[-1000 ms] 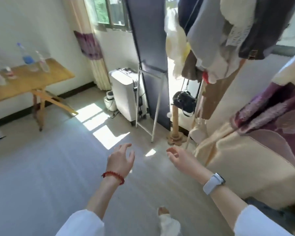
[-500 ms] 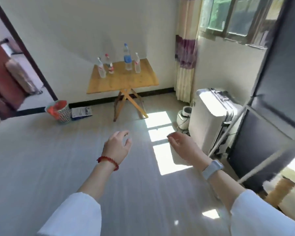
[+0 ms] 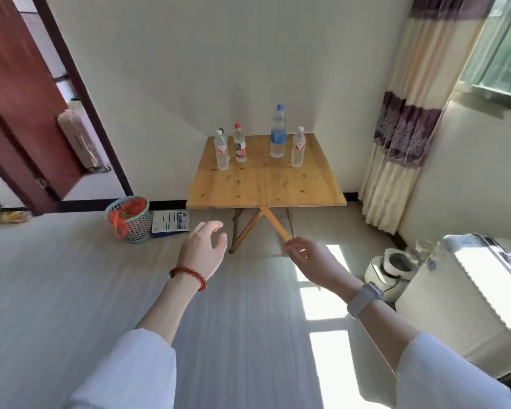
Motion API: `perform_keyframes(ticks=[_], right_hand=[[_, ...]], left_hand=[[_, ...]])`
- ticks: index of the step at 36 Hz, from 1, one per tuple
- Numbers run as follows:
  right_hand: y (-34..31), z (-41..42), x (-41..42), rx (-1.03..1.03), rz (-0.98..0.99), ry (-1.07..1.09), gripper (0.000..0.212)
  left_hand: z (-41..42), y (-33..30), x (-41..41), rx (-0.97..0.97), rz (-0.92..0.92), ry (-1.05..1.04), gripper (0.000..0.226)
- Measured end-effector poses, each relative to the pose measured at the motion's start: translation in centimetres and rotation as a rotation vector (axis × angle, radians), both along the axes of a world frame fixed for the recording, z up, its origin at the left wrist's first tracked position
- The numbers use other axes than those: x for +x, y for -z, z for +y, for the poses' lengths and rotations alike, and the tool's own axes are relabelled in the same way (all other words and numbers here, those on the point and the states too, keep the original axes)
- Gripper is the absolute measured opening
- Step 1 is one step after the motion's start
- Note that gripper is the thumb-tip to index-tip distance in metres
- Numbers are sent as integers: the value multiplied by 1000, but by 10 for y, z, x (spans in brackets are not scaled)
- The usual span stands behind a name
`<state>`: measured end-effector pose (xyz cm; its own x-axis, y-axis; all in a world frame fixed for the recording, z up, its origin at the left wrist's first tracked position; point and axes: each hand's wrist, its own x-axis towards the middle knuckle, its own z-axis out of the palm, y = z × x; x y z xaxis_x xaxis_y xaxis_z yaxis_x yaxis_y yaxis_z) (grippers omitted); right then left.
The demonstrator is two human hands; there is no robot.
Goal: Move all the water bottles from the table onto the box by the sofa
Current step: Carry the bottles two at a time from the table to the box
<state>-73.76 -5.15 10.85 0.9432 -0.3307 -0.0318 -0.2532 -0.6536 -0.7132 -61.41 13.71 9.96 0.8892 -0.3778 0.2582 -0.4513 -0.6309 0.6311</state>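
No text can be read. The labels on the four water bottles (image 3: 259,143) at twelve o'clock are too blurred, as is the printed sheet (image 3: 171,223) on the floor at ten o'clock.

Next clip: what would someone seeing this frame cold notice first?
Four water bottles standing upright along the far edge of a wooden folding table against the white wall. In front, the left hand and right hand reach forward over the floor, both empty. A mesh basket sits on the floor left of the table.
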Motion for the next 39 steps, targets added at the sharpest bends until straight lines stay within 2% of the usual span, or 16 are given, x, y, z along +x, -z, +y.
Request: perform_keyframes(ticks=[12,19,24,30,35,39], right_hand=[[53,-114,265,73,7,15,29],[54,-172,440,84,-11,13,28],[63,-191,536,101,-2,13,29],[95,-222,638,117,2,107,34],[127,-250,729,131,18,200,48],[148,-270,801,127,99,251,60]], left_hand=[[-101,47,254,12,24,-8,31],[-154,36,406,38,12,-93,36],[-173,56,487,20,51,-128,40],[-206,97,589,16,164,-147,58],[-245,126,683,-16,190,-126,72],[-272,155,748,-22,289,-81,88]])
